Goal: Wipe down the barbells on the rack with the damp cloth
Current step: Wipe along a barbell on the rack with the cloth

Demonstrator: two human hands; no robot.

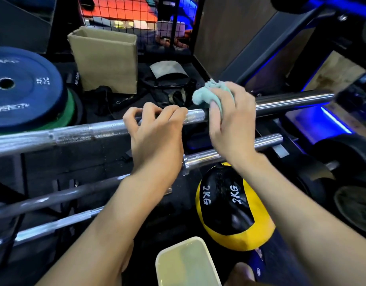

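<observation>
A chrome barbell [79,132] lies across the rack from lower left to upper right, its smooth sleeve [291,101] at the right. My right hand [229,122] grips a light green cloth [202,96] wrapped over the bar where the knurled shaft meets the sleeve. My left hand [157,133] curls its fingers over the knurled shaft just left of the cloth. A second barbell [215,156] lies below, partly hidden by my arms. Two more bars [50,198] [54,226] sit lower left.
A white tub of water [186,263] stands at the bottom centre. A yellow and black 2 kg medicine ball [229,205] lies under the bars. Blue and green weight plates [27,89] are stacked at the left, with a cardboard box [105,58] behind.
</observation>
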